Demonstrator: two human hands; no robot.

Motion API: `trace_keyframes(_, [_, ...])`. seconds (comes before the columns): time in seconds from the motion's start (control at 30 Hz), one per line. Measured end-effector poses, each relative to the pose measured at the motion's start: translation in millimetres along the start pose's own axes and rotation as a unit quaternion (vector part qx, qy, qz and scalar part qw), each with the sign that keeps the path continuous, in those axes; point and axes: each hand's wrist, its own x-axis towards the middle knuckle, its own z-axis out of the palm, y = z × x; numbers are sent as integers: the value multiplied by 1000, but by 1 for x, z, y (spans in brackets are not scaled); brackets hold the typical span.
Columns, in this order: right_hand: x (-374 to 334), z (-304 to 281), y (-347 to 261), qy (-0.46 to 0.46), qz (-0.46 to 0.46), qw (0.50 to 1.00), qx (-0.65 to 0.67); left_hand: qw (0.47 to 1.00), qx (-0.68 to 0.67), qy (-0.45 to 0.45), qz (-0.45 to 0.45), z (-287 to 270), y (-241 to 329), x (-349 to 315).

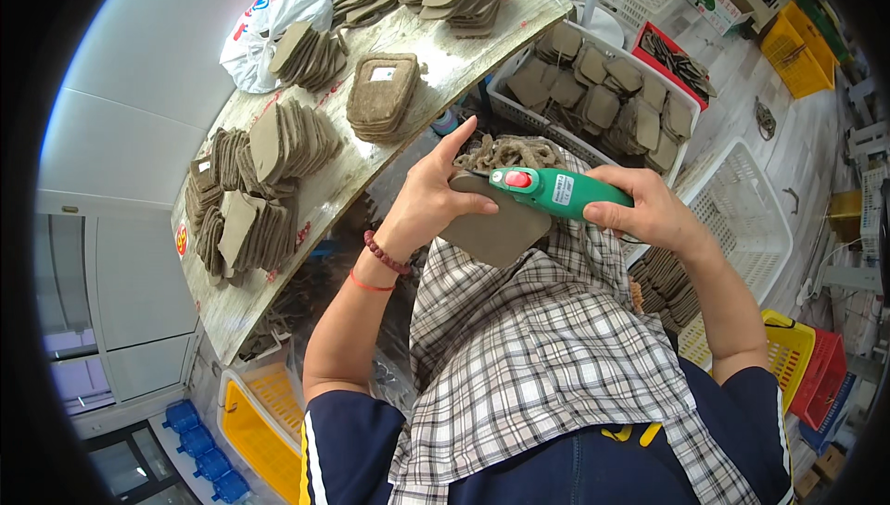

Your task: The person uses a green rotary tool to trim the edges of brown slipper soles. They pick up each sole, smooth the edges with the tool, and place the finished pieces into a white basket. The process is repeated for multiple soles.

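Note:
My left hand (436, 192) holds a flat grey-brown felt pad (496, 232) over my lap, index finger stretched upward. My right hand (649, 210) grips a green electric cutter (556, 190) with a red button, its tip resting on the pad's upper edge. A checked cloth (538, 338) covers my lap under both hands. A pile of ragged trimmings (514, 151) lies just beyond the pad.
A worn wooden bench (352, 181) on the left carries several stacks of the same pads (269, 148) and a white plastic bag (269, 23). A white basket (593, 88) full of pads stands ahead, an empty white basket (742, 218) right, yellow crates (255, 422) below left.

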Motion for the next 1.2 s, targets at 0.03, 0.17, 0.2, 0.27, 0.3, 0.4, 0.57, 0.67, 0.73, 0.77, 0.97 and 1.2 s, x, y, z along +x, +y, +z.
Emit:
trace_keyframes(0.03, [3,0,-1,-9,7,1000,9,998,44,4,40,0,-6,2])
trace_keyframes(0.17, [17,-1,4,-15,1,999,31,996,-54,-47,-49,-5,-3,5])
trace_keyframes(0.2, [20,1,10,-5,-13,999,44,996,-66,-43,-45,-9,-6,6])
trace_keyframes(0.27, [22,-1,14,8,-19,998,63,995,-89,-34,-38,-16,-14,8])
trace_keyframes(0.3, [19,-3,17,8,-10,999,52,995,-82,-34,-39,-20,-13,8])
trace_keyframes(0.4, [8,-4,24,21,11,999,22,993,-84,-39,-75,-26,-7,9])
trace_keyframes(0.57, [10,-1,16,-9,10,999,40,989,-84,-76,-97,-24,1,11])
trace_keyframes(0.67, [17,1,16,-16,-1,998,55,982,-106,-102,-122,-15,1,14])
trace_keyframes(0.73, [20,4,19,-11,-10,998,69,977,-150,-99,-111,-10,-10,15])
trace_keyframes(0.77, [20,5,22,-3,-15,997,76,981,-137,-84,-113,-11,-15,15])
trace_keyframes(0.97, [1,4,34,147,27,982,116,931,-331,114,-107,-25,-32,10])
trace_keyframes(1.2, [-24,35,24,188,51,973,122,821,-540,184,-25,12,-57,7])
